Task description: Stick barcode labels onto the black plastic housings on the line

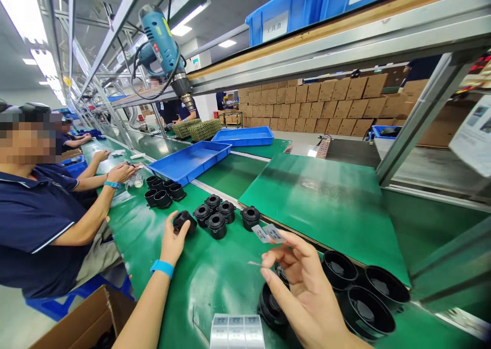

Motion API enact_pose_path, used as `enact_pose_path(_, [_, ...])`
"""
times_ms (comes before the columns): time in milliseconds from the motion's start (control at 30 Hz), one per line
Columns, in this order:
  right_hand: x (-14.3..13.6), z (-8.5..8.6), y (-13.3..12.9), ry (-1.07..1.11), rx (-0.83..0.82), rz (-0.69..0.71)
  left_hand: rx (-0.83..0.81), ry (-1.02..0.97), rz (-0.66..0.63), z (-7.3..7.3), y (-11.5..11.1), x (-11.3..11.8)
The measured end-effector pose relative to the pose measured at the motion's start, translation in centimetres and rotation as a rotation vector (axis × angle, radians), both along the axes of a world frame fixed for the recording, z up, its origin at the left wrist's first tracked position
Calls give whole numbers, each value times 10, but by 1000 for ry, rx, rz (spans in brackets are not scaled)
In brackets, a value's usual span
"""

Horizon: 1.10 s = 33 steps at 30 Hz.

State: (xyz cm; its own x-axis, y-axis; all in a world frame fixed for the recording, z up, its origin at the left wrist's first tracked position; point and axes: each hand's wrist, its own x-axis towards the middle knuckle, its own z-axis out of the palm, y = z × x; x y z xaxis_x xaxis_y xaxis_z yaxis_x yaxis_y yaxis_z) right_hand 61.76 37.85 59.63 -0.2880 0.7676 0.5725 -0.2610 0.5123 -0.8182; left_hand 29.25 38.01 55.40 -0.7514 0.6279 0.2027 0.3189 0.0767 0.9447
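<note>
left hand (173,241) outstretched gripping black part (184,221), right hand (303,287) raised

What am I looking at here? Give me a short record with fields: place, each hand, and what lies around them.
Place: green conveyor belt on an assembly line
Left hand: stretched out, gripping a black part on the belt
Right hand: raised, pinching small labels at the fingertips
Near left hand: cluster of black parts
Near right hand: black cups; label roll at the bottom edge
Farther off: blue tray; heat gun hanging overhead
Others: seated co-worker on the left
</note>
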Motion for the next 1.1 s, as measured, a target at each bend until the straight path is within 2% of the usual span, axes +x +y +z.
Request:
enact_pose_path(100, [4,10,3,46,-82,-5,127,-241,-12,7,-12,34])
enact_pose_path(200, [6,19,6,122,-185,23,198,-459,-101,24,-34,80])
enact_pose_path(300, [9,25,8,173,-268,60,270,-847,-217,43,-58,121])
enact_pose_path(400, [10,27,10,189,-312,80,261,-1078,-222,55,-72,144])
enact_pose_path(633, [9,24,9,199,-341,104,162,-1265,-249,65,-77,158])
enact_pose_path(767, [10,25,10,211,-333,84,121,-1356,-229,80,-65,163])
enact_pose_path(867, [11,27,13,223,-318,67,160,-1414,-233,88,-49,165])
enact_pose_path(967, [12,27,16,231,-302,58,196,-1420,-283,87,-30,164])
enact_pose_path(1100, [13,26,20,225,-300,37,201,-1366,-378,78,-18,158])
